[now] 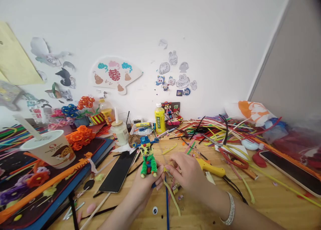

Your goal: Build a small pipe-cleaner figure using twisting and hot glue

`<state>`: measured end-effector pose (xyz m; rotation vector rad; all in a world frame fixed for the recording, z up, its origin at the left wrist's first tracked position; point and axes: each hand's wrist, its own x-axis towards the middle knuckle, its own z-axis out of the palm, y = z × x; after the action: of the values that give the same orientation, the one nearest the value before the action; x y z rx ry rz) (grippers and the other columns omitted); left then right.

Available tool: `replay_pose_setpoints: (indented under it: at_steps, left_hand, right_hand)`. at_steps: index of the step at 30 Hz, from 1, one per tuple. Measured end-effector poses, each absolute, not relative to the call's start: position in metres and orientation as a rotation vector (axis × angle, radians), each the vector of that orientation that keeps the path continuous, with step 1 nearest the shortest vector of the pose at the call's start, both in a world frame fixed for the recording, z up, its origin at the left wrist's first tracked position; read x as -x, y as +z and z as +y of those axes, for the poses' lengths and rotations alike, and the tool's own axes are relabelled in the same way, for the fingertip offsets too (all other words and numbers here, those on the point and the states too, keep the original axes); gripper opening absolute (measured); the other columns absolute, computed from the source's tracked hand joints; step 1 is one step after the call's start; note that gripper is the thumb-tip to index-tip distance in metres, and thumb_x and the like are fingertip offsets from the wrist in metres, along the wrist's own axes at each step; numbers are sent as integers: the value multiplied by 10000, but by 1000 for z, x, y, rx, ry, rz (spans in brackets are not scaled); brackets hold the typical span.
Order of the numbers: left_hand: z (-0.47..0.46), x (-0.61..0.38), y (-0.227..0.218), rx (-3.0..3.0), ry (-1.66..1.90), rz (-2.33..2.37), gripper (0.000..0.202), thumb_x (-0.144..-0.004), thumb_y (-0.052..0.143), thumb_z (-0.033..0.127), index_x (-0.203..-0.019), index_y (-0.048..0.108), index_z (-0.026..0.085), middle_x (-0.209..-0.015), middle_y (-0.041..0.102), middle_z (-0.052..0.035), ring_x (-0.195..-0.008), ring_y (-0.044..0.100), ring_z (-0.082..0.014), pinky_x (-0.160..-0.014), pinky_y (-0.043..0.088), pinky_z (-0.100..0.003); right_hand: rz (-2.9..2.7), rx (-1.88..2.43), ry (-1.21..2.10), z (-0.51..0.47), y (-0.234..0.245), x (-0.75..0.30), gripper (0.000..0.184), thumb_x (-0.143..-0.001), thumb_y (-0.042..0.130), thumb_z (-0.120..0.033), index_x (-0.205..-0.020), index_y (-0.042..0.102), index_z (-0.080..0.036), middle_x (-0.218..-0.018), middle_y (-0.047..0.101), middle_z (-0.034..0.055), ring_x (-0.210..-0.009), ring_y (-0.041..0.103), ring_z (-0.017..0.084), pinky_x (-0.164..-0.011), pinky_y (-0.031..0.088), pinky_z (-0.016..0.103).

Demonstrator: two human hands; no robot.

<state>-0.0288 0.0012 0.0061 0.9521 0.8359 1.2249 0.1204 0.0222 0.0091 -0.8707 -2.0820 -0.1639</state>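
Note:
My left hand (147, 186) is closed around the lower part of a pipe-cleaner doll (147, 156), which stands upright with a blue hat, yellow face and green arms. Close beside it, my right hand (184, 171) pinches a yellow pipe cleaner (173, 197) near the doll's side; its loose end hangs down toward the table. Exactly where the yellow piece meets the doll is hidden by my fingers. A yellow glue gun (213, 168) lies just right of my right hand. Below my hands are a blue pipe cleaner (167, 206) and a googly eye (155, 210).
A black phone (117, 171) lies left of my hands, another phone (291, 171) far right. A paper cup (50, 148) stands on the left. Behind are a yellow bottle (159, 119), a glass jar (119, 133), scissors (215, 141) and heaped pipe cleaners (200, 126).

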Motion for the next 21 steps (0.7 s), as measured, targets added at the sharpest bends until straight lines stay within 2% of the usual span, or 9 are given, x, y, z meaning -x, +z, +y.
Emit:
replay_pose_setpoints:
  at_steps: [6,11,16,21]
  left_hand:
    - [-1,27,7,-836,1247,768,267,-625,727,294,-677,503,159,-473,474,60,-402,330,-27,-382,263,-148]
    - [-3,28,11,-896,1279,758,271,-642,716,310,-648,492,159,-500,501,45,-408,355,-33,-373,273,-151]
    - [-3,30,14,-873,1253,746,243,-662,700,307,-677,506,162,-490,493,53,-390,345,-29,-365,275,-148]
    - [-2,29,13,-790,1217,748,264,-627,728,280,-673,496,162,-481,491,54,-384,333,-20,-363,262,-135]
  right_hand:
    - [-2042,626,-434,24,0,-120,130,-863,437,-160,-851,563,-128,-703,626,68,-670,535,175,-587,408,286]
    - [-2146,681,-264,22,4,-120,256,-880,366,-218,-708,544,-155,-669,602,67,-636,522,178,-552,422,296]
    - [-2038,605,-337,20,9,-122,185,-876,431,-225,-1019,510,-137,-838,647,93,-783,578,180,-659,476,300]
    - [-2105,428,-544,20,6,-126,218,-864,390,-95,-1031,521,-144,-784,662,86,-737,603,174,-624,494,301]
